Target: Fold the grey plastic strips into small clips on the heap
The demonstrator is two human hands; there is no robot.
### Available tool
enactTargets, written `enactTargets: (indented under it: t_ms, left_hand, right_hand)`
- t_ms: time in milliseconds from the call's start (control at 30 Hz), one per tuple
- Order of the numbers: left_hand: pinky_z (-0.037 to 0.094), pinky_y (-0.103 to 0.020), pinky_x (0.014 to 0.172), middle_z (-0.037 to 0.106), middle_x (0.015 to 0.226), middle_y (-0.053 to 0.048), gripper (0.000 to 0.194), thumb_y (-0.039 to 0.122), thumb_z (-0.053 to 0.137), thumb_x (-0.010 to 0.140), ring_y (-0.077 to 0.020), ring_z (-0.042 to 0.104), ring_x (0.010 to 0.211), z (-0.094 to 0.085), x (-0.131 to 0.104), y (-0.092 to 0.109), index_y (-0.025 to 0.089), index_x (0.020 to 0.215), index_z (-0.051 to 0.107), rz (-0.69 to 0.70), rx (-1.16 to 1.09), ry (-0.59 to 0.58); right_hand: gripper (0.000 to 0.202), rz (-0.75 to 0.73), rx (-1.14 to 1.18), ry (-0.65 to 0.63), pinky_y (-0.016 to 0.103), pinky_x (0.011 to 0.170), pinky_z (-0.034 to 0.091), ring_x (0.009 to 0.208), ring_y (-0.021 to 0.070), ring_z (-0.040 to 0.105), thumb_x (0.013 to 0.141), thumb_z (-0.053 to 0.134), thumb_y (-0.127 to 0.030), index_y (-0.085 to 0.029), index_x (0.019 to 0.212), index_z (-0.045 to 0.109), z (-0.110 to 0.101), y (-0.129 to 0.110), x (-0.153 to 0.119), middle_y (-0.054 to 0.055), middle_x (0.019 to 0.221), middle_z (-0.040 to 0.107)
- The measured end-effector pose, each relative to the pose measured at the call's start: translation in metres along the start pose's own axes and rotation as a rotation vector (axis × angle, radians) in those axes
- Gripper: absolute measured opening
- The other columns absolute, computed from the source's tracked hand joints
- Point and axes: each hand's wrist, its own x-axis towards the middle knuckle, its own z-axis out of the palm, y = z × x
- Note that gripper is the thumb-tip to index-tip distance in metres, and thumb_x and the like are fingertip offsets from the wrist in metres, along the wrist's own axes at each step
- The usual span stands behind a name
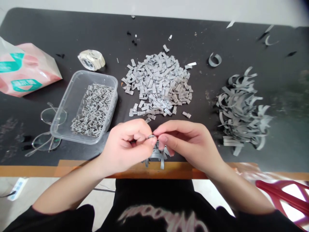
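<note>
My left hand (131, 141) pinches a small grey piece (152, 136) between thumb and forefinger at the table's near edge. The thumb and forefinger of my right hand (190, 138) close on the same spot from the other side; my fingertips hide most of the piece. Below them lie several grey strips (157, 156), partly covered by my hands. Just beyond is a heap of small folded grey pieces (159, 83). Left of it, a clear plastic tub (69, 93) holds many tiny grey clips (95, 109).
Curled grey strips (243, 112) are piled at the right, with one loose curl (214, 60) nearer the middle. A white watch (91, 60), eyeglasses (45, 141) and a pink-and-white packet (29, 71) lie on the left. A red plastic stool or chair (282, 195) stands at lower right.
</note>
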Motion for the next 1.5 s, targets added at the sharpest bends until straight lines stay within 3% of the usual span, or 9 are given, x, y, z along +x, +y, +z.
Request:
enactTargets:
  t_ms: [267, 433, 700, 800, 867, 1000, 1200, 1333, 1500]
  left_hand:
    - [0.037, -0.017, 0.041, 0.050, 0.051, 0.006, 0.028, 0.014, 0.067, 0.082, -0.0064, 0.044, 0.044, -0.001, -0.002, -0.004, 0.019, 0.058, 0.051, 0.032, 0.049, 0.038]
    - [0.034, -0.015, 0.041, 0.050, 0.051, 0.007, 0.032, 0.017, 0.065, 0.089, -0.0045, 0.043, 0.044, 0.000, 0.000, -0.003, 0.018, 0.059, 0.052, 0.081, 0.127, -0.006]
    - [0.039, -0.020, 0.048, 0.060, 0.051, 0.006, 0.039, 0.026, 0.052, 0.102, -0.0067, 0.054, 0.045, -0.001, 0.001, 0.005, 0.018, 0.065, 0.063, 0.418, 0.585, -0.060]
    - [0.036, -0.019, 0.046, 0.058, 0.050, 0.007, 0.036, 0.031, 0.053, 0.103, -0.0060, 0.050, 0.042, -0.006, -0.001, 0.020, 0.017, 0.072, 0.065, 0.537, 0.598, -0.064]
    - [0.037, -0.017, 0.045, 0.057, 0.051, 0.009, 0.028, 0.032, 0.056, 0.102, -0.0049, 0.048, 0.040, -0.010, -0.003, 0.036, 0.017, 0.081, 0.066, 0.521, 0.565, -0.052]
    - [0.042, -0.015, 0.046, 0.054, 0.053, 0.010, 0.010, 0.023, 0.060, 0.098, -0.0049, 0.048, 0.041, -0.019, -0.002, 0.076, 0.018, 0.102, 0.068, 0.400, 0.521, 0.094]
    - [0.041, -0.012, 0.041, 0.055, 0.054, 0.012, 0.015, 0.020, 0.064, 0.095, -0.0043, 0.045, 0.040, -0.025, 0.010, 0.127, 0.027, 0.108, 0.067, 0.528, 0.446, 0.352]
    - [0.039, -0.012, 0.037, 0.062, 0.057, 0.012, 0.019, 0.019, 0.062, 0.096, -0.0043, 0.048, 0.040, -0.028, 0.015, 0.139, 0.030, 0.110, 0.067, 0.606, 0.421, 0.378]
    - [0.046, -0.009, 0.046, 0.067, 0.062, 0.013, 0.025, 0.015, 0.063, 0.094, -0.0031, 0.054, 0.044, -0.032, 0.017, 0.137, 0.034, 0.110, 0.067, 0.611, 0.383, 0.322]
  right_hand:
    - [0.009, 0.002, -0.026, -0.030, 0.020, 0.051, 0.051, 0.065, 0.0121, 0.064, 0.084, 0.079, -0.023, -0.023, 0.093, 0.081, -0.001, 0.003, -0.004, 0.000, 0.073, 0.071]
    - [0.021, 0.031, 0.079, -0.025, 0.016, 0.050, 0.053, 0.068, 0.0109, 0.066, 0.078, 0.084, -0.015, -0.024, 0.096, 0.078, -0.003, 0.007, -0.002, -0.001, 0.080, 0.070]
    - [0.007, 0.075, 0.262, -0.191, 0.016, 0.044, 0.053, 0.049, 0.0068, 0.061, 0.088, 0.076, -0.025, -0.019, 0.091, 0.075, -0.010, 0.005, 0.005, -0.003, 0.071, 0.069]
    - [0.009, 0.076, 0.193, -0.214, 0.016, 0.046, 0.055, 0.049, 0.0069, 0.062, 0.087, 0.078, -0.025, -0.017, 0.089, 0.074, -0.010, -0.011, -0.001, -0.003, 0.068, 0.068]
    - [0.009, 0.034, 0.148, -0.223, 0.016, 0.048, 0.056, 0.052, 0.0071, 0.063, 0.088, 0.077, -0.025, -0.017, 0.088, 0.074, -0.009, -0.026, -0.005, -0.002, 0.069, 0.068]
    - [0.004, -0.194, 0.090, -0.224, 0.016, 0.047, 0.058, 0.064, 0.0099, 0.066, 0.090, 0.075, -0.023, -0.019, 0.091, 0.076, -0.002, -0.065, -0.003, 0.000, 0.075, 0.067]
    - [0.009, -0.528, 0.015, -0.228, 0.017, 0.048, 0.061, 0.061, 0.0107, 0.069, 0.089, 0.074, -0.013, -0.020, 0.092, 0.078, 0.025, -0.121, -0.004, 0.001, 0.077, 0.071]
    - [0.020, -0.628, 0.081, -0.261, 0.016, 0.052, 0.062, 0.061, 0.0103, 0.071, 0.086, 0.074, -0.006, -0.022, 0.097, 0.079, 0.036, -0.133, -0.004, 0.001, 0.074, 0.074]
    - [0.019, -0.602, 0.215, -0.364, 0.015, 0.056, 0.062, 0.059, 0.0095, 0.073, 0.084, 0.076, -0.004, -0.021, 0.092, 0.080, 0.036, -0.130, 0.008, 0.001, 0.073, 0.077]
